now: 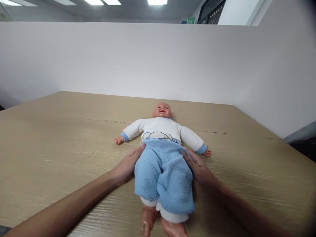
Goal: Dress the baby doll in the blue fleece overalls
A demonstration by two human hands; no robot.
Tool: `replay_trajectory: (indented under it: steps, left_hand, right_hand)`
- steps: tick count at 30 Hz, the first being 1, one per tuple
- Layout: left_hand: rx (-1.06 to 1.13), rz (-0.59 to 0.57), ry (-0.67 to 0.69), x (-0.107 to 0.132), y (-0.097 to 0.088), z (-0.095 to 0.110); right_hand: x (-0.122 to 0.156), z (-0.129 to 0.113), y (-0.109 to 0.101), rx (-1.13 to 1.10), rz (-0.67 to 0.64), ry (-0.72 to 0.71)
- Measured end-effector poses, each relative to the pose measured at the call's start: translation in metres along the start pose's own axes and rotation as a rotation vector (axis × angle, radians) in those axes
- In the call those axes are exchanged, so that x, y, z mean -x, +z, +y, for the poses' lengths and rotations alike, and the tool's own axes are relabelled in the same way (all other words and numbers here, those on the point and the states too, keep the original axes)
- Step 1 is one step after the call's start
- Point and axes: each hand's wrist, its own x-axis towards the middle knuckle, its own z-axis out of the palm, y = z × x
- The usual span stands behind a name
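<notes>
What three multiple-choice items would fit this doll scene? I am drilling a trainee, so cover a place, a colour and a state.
1. Where does the plastic baby doll lie?
A. on the light wooden table
B. on a chair
C. on the floor

2. What colour are the doll's fleece trousers?
A. red
B. light blue
C. black

3. How are the left hand and right hand placed?
A. raised in the air
B. clasped together
C. against the trousers' sides

Answers: 1 A, it lies face-up on the tabletop; 2 B, the fleece is pale blue; 3 C, one hand flanks each hip.
</notes>
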Motion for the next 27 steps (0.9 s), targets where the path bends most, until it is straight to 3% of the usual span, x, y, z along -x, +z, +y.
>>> replay_trajectory:
  steps: [5,9,12,16,19,22,25,27]
  left_hand:
    - [-0.094,-0.026,0.020,-0.006,-0.010,0.007]
    - [-0.024,-0.088,0.025,-0.010,-0.017,0.014]
    - [-0.125,-0.010,0.224,-0.014,-0.021,0.026]
    - [-0.488,0.169,0.465,-0.021,-0.019,0.047]
    - [-0.609,0.245,0.443,-0.034,-0.016,0.053]
    - [-0.465,0.208,0.352,-0.049,-0.017,0.046]
    - [-0.355,0.159,0.292,-0.055,-0.022,0.035]
    - [-0.407,0.161,0.289,-0.051,-0.024,0.034]
  right_hand:
    - [-0.007,-0.011,-0.006,0.026,-0.068,0.022]
    - [-0.012,-0.013,-0.012,-0.081,-0.111,-0.037]
    - [-0.015,-0.023,-0.013,-0.165,-0.117,-0.083]
    - [-0.029,-0.045,-0.006,-0.186,-0.100,-0.129]
    - [-0.050,-0.051,-0.001,-0.182,-0.028,-0.108]
    - [-0.064,-0.044,0.000,-0.113,-0.027,-0.080]
    - [-0.060,-0.035,-0.001,-0.008,-0.059,-0.077]
    - [-0.050,-0.035,0.000,0.038,-0.054,-0.107]
